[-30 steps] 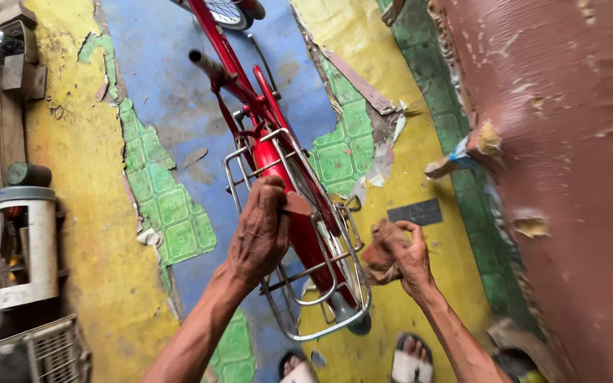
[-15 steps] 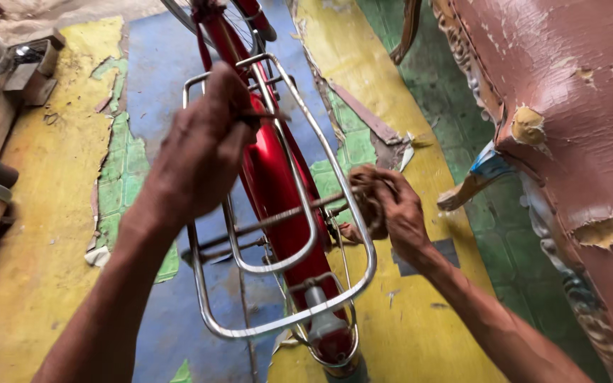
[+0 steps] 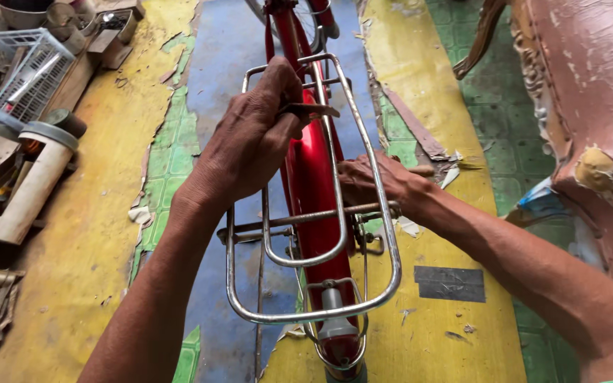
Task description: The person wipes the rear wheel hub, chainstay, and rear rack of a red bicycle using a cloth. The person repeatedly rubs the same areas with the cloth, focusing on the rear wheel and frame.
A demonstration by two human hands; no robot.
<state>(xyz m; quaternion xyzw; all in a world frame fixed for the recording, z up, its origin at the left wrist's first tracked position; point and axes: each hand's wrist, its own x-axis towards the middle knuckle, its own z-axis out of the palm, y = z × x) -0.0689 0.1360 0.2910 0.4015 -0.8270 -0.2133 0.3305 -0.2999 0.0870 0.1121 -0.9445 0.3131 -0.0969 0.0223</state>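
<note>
A red bicycle stands below me, seen from behind, its red rear mudguard (image 3: 313,206) running under a chrome rear carrier rack (image 3: 384,241). My left hand (image 3: 253,142) grips the front part of the rack, fingers curled round its spring clamp and rails. Reaching in from the right, my right hand (image 3: 374,186) is at the side of the mudguard under the rack rail. Its fingers are closed there; what they hold is hidden. A grey rear reflector mount (image 3: 331,323) sits at the rack's tail.
The floor is cracked, painted yellow, blue and green (image 3: 94,234). At left stand a white wire basket (image 3: 19,74), a cream cylindrical container (image 3: 26,191) and small tins. A worn reddish-brown upholstered chair (image 3: 597,106) fills the right side. A dark tape patch (image 3: 452,282) lies on the floor.
The view has closed in on the rack. My left hand stays on the rack's front; my right hand has moved in against the mudguard beneath the rail.
</note>
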